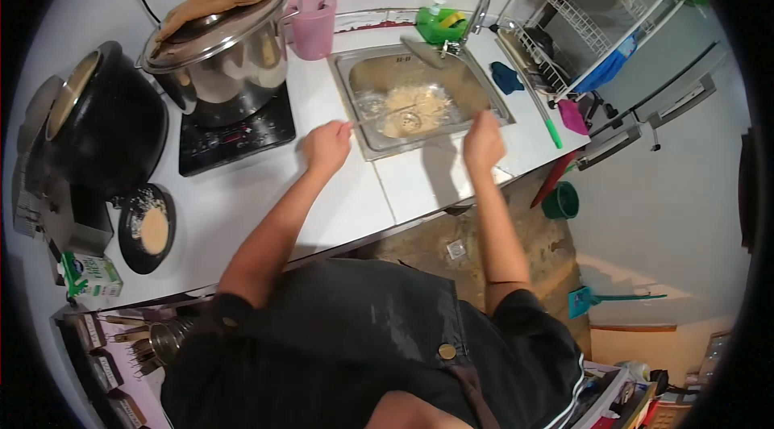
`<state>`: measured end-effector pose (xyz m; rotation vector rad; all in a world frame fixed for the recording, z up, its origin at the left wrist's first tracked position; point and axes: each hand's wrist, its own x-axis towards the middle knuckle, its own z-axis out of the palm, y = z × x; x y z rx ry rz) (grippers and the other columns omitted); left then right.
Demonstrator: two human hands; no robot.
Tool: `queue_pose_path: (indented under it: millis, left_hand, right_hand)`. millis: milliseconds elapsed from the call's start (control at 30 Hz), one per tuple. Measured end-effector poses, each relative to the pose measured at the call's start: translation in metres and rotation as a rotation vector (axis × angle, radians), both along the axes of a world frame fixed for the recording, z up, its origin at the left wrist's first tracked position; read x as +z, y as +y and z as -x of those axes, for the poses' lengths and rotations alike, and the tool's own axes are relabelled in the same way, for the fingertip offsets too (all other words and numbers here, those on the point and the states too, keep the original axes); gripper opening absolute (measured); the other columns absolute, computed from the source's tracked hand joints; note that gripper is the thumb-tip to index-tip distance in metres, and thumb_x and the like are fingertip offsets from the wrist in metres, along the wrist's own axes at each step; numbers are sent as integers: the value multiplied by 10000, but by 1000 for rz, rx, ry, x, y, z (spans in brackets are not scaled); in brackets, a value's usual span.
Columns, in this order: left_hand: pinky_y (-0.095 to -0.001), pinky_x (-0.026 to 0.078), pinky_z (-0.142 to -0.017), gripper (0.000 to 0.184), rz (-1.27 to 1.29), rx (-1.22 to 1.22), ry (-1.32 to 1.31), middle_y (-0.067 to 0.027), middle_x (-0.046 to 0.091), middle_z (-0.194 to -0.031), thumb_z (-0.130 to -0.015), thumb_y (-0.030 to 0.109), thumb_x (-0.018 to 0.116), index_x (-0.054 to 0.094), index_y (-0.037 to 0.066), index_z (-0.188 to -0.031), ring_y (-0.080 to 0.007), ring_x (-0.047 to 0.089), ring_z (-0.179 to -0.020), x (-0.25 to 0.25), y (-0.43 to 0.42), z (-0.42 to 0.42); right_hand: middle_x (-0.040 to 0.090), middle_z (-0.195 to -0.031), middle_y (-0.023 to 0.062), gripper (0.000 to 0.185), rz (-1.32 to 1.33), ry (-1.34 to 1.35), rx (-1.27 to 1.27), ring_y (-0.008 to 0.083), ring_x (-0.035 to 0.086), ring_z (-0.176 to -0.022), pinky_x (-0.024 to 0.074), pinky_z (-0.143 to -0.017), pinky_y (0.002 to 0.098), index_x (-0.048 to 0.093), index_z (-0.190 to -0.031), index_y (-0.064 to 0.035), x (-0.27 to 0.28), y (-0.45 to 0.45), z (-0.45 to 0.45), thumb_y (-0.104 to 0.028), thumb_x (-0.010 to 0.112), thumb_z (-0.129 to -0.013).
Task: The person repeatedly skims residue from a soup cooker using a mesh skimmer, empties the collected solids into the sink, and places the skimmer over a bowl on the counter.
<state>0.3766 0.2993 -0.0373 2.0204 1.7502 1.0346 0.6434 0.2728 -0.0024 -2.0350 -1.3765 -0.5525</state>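
Over the near left corner of the steel sink (363,139), my left hand (326,147) is closed, with a thin pale line running from its fingers across the basin; what it holds cannot be made out. My right hand (484,143) is a slightly blurred fist above the sink's near right edge, its contents hidden. Beige crumbly residue (419,102) lies wet around the drain. A faucet (480,14) stands at the back of the sink, with a grey rounded object (422,52) leaning at the rear rim.
Left of the sink are a pink cup (313,26), a large steel pot (230,78) on a black cooktop (234,143), a black pot (121,127) and a black dish (148,227). Rightward are a dark cloth (505,78), a green-tipped stick (553,133) and a white rack (580,22).
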Motion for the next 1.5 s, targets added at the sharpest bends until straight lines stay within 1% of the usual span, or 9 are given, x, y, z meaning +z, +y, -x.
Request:
queue_pose_path:
  millis: [167, 433, 633, 800, 1033, 1167, 1233, 1333, 1500]
  left_hand:
    - [-424, 444, -598, 287, 101, 23, 156, -142, 590, -706, -808, 328, 461, 610, 90, -749, -333, 569, -700, -18, 73, -77]
    - [-429, 444, -593, 265, 41, -6, 135, -146, 594, -730, -800, 313, 469, 619, 98, -764, -334, 569, -696, -20, 93, -114]
    - [-420, 444, -598, 236, -29, -24, 43, -135, 598, -723, -786, 297, 492, 631, 110, -750, -326, 572, -687, -31, 111, -118]
    - [-407, 450, -622, 212, 118, -35, 141, -131, 607, -742, -774, 273, 509, 641, 111, -739, -316, 580, -709, -44, 129, -111]
    - [-434, 443, -612, 254, 105, -38, 170, -152, 591, -696, -782, 293, 496, 615, 81, -709, -337, 570, -701, -59, 150, -103]
    - [-429, 449, -609, 259, 47, -37, 115, -158, 592, -703, -786, 285, 489, 618, 80, -693, -344, 572, -704, -54, 150, -111]
    - [-426, 450, -612, 251, 100, -70, 157, -160, 592, -708, -783, 276, 492, 620, 81, -692, -341, 574, -706, -57, 144, -116]
    - [-421, 451, -620, 233, 169, -98, 185, -163, 594, -720, -778, 263, 499, 625, 85, -696, -334, 577, -710, -56, 141, -117]
    - [-417, 451, -627, 211, 201, -69, 217, -157, 599, -733, -770, 260, 510, 634, 99, -715, -326, 581, -714, -65, 146, -119]
  right_hand:
    - [546, -747, 57, 45, 173, -204, 12, 237, 566, -678, 423, -539, 393, 487, -778, -104, -67, -6, -1, -117, 448, -759]
    - [547, -782, 88, 67, 372, -13, -21, 261, 577, -709, 449, -599, 402, 460, -818, -67, -57, -6, -13, -86, 433, -760]
    - [552, -847, 155, 210, 471, 69, 86, 299, 582, -745, 466, -626, 401, 423, -954, -29, -51, 15, -12, -100, 445, -758]
    - [550, -812, 160, 414, 497, 65, 103, 305, 577, -721, 459, -616, 399, 469, -1152, -158, -35, 31, -16, -93, 474, -743]
    - [518, -743, 119, 424, 167, 100, 104, 298, 556, -623, 448, -534, 378, 497, -1160, -185, 0, 34, -14, -98, 492, -745]
    - [563, -771, 125, 329, 331, 9, 24, 294, 578, -671, 459, -574, 386, 556, -1078, -138, -55, 47, -15, -127, 491, -755]
    - [599, -832, 111, 394, 750, 105, 29, 277, 581, -774, 459, -635, 376, 558, -1072, -213, -68, 53, -15, -103, 497, -698]
    - [611, -842, 176, 216, 757, 120, 67, 307, 594, -803, 465, -654, 405, 625, -868, -81, -46, 51, -14, -178, 456, -773]
    - [610, -841, 168, 228, 527, 116, -44, 314, 592, -795, 467, -642, 397, 614, -921, -106, -4, 43, -15, -170, 477, -750]
